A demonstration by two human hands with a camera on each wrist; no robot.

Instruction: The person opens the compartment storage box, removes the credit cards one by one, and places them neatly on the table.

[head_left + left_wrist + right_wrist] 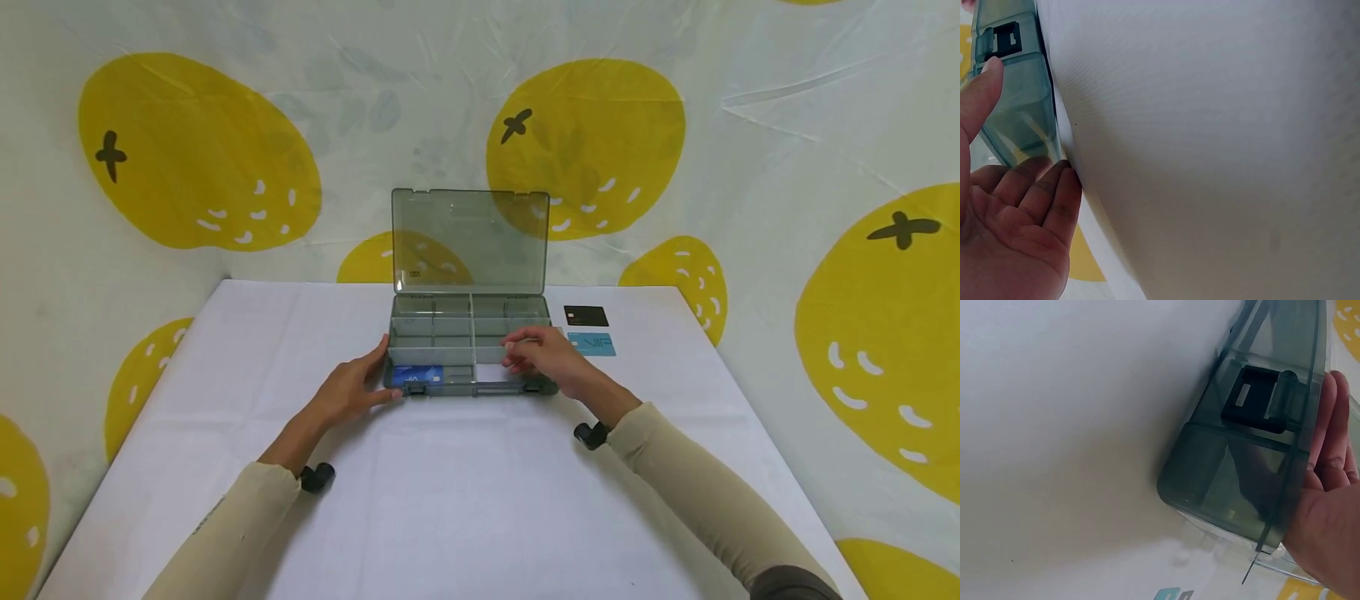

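Observation:
In the head view, a transparent grey-green compartment box [475,390] stands on the table, its lid [468,242] raised. My left hand [348,390] rests against the box's left end, the thumb along the front and the fingers at the side. The left wrist view shows that hand's fingers [1041,194] fairly straight. Over the front right compartment is my right hand [543,358], its fingers loosely bent near a white card [491,372] inside. Whether the fingertips touch the card is hidden. A blue card [417,374] lies in the front left compartment.
Right of the box, a black card [587,316] and a light blue card [591,343] lie on the white tablecloth [465,500]. Two dark latches are on the box front, one [1260,400] near the right hand. A fruit-patterned curtain [442,108] hangs behind.

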